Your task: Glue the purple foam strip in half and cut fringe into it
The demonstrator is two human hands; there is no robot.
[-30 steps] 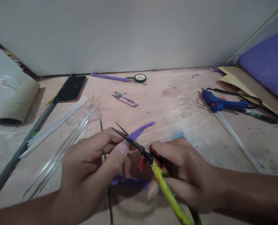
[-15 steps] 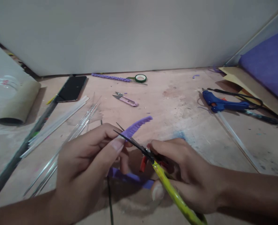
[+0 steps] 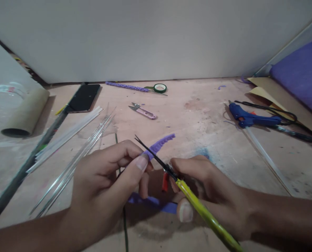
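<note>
A purple strip (image 3: 163, 142) with a fringed edge is pinched between the thumb and fingers of my left hand (image 3: 111, 175). My right hand (image 3: 210, 189) grips scissors (image 3: 195, 203) with yellow-wrapped handles and dark blades. Those blades lie nearly closed across the strip, just beyond my left thumb. Below, another length of purple strip (image 3: 153, 202) runs between my hands; whether it joins the pinched part is hidden. Something red (image 3: 165, 181) shows under the scissors' pivot, by my right fingers. A thin green stem (image 3: 124, 224) lies beneath my left hand.
At left are a cardboard tube (image 3: 27, 112), a phone (image 3: 84, 98), glue sticks (image 3: 66, 138) and thin wires (image 3: 77, 164). Thread snips (image 3: 143, 111), a purple-wrapped stem (image 3: 126, 86) and green tape (image 3: 160, 88) lie further back. A blue glue gun (image 3: 252, 115) rests at right.
The scissor blades have swung from apart to nearly closed across the purple strip. Both hands and everything on the table appear slightly further right in the picture.
</note>
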